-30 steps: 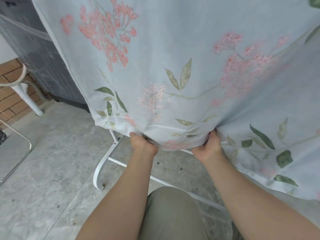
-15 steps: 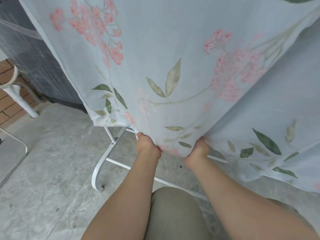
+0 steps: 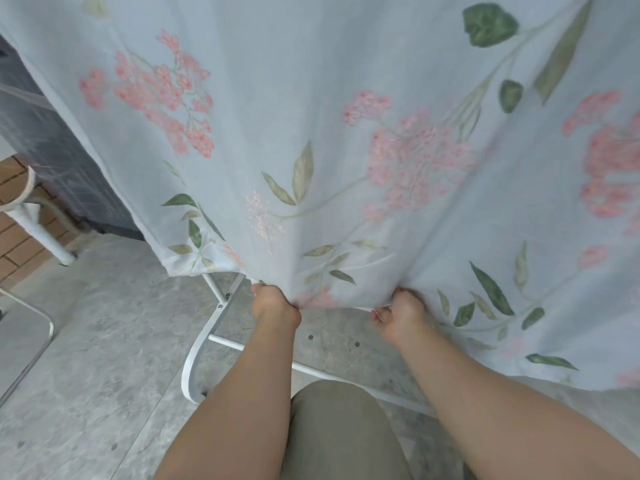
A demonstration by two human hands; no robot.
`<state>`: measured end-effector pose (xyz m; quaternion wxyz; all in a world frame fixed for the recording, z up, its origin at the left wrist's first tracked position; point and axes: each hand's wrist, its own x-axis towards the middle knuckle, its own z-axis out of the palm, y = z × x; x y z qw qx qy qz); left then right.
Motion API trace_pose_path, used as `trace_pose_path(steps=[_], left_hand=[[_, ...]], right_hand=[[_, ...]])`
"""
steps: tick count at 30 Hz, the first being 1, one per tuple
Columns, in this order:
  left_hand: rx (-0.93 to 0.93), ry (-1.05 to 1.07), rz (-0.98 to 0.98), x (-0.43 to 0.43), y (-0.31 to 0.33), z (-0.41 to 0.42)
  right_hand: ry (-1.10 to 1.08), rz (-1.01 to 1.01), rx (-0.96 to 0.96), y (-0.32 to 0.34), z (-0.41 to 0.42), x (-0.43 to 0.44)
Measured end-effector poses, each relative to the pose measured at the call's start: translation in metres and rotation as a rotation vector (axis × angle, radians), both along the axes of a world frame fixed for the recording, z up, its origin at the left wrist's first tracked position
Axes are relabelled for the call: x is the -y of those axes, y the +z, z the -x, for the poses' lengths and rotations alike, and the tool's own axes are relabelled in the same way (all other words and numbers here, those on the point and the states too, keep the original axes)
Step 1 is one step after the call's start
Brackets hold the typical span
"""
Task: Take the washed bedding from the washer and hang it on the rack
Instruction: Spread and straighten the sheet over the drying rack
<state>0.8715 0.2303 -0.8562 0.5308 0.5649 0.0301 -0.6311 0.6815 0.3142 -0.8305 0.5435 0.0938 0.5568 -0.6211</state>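
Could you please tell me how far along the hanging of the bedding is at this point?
Looks done: the floral sheet hangs down over the white rack, of which only the legs show beneath. In hand: the left hand and right hand each grip its lower hem, seemingly pulling it straight. Left: releasing it once even; whether more bedding waits cannot be seen.

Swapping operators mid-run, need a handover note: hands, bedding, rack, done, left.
Left hand: grips the bottom hem of the floral sheet.
Right hand: grips the same hem, further right.
Sheet: hangs down over the white rack, hem clear of the floor.
Done: sheet is on the rack.
Left: probably pull it smooth and release. Washer out of view, so any remaining bedding is unknown.
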Motion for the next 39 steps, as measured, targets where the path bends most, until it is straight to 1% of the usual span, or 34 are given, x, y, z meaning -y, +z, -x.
trace_pose_path(steps=[1, 2, 3, 5, 7, 8, 10, 12, 13, 14, 15, 17, 18, 19, 21, 24, 27, 29, 31, 33, 35, 37, 39], left_hand=[[0.042, -0.035, 0.002, 0.018, -0.016, -0.001], [0.038, -0.068, 0.007, 0.028, -0.024, -0.002], [0.009, -0.084, 0.015, 0.027, -0.018, 0.002], [-0.046, -0.194, 0.032, -0.011, 0.028, 0.014], [-0.033, -0.287, -0.009, -0.044, 0.045, 0.02], [-0.031, -0.326, -0.053, -0.054, 0.042, 0.02], [0.016, -0.369, -0.12, -0.064, 0.047, 0.019], [0.16, -0.31, -0.052, -0.064, 0.063, 0.02], [0.304, -0.223, 0.022, -0.065, 0.076, 0.019], [0.453, -0.121, 0.128, -0.062, 0.091, 0.016], [0.557, -0.01, 0.263, -0.06, 0.113, 0.013], [0.703, 0.081, 0.518, -0.064, 0.156, 0.012], [0.777, 0.087, 0.623, -0.062, 0.174, 0.012], [0.824, 0.063, 0.712, -0.061, 0.192, 0.015], [0.871, 0.046, 0.829, -0.048, 0.217, 0.02], [0.922, 0.053, 0.919, -0.023, 0.245, 0.028], [0.946, 0.02, 0.924, -0.018, 0.28, 0.03], [0.913, -0.007, 0.892, -0.019, 0.314, 0.027], [0.864, 0.028, 0.852, -0.02, 0.366, 0.019], [0.831, 0.073, 0.8, -0.015, 0.428, 0.004], [0.793, 0.122, 0.762, -0.008, 0.503, -0.017], [0.867, 0.155, 0.757, -0.011, 0.562, -0.032], [0.923, 0.22, 0.764, -0.005, 0.63, -0.053]], right_hand=[[0.023, -0.004, 0.019, 0.006, -0.001, 0.0], [0.039, 0.004, 0.043, 0.011, -0.003, 0.001], [0.041, 0.016, 0.061, 0.016, -0.003, 0.0], [0.078, 0.021, 0.04, 0.025, -0.004, -0.006], [0.206, -0.049, -0.077, 0.027, -0.005, -0.017], [0.313, -0.112, -0.181, 0.029, -0.005, -0.024], [0.602, -0.19, -0.416, 0.036, -0.008, -0.037], [0.903, -0.135, -0.527, 0.054, -0.012, -0.051], [1.033, -0.071, -0.556, 0.066, -0.013, -0.058], [1.127, 0.028, -0.589, 0.08, -0.014, -0.064], [1.18, 0.135, -0.661, 0.096, -0.014, -0.065], [1.143, 0.298, -0.924, 0.126, -0.011, -0.068], [1.083, 0.402, -1.016, 0.143, -0.011, -0.062], [0.994, 0.494, -1.047, 0.156, -0.011, -0.056], [0.87, 0.627, -1.052, 0.183, -0.011, -0.039], [0.846, 0.765, -1.097, 0.223, -0.02, -0.011], [0.893, 0.813, -1.222, 0.271, -0.037, 0.002], [0.934, 0.795, -1.32, 0.316, -0.053, 0.004], [0.995, 0.762, -1.423, 0.384, -0.07, 0.005], [0.986, 0.753, -1.571, 0.459, -0.083, 0.008], [0.991, 0.785, -1.656, 0.543, -0.098, 0.016], [1.001, 0.816, -1.721, 0.605, -0.111, 0.01], [1.025, 0.891, -1.712, 0.676, -0.126, 0.016]])
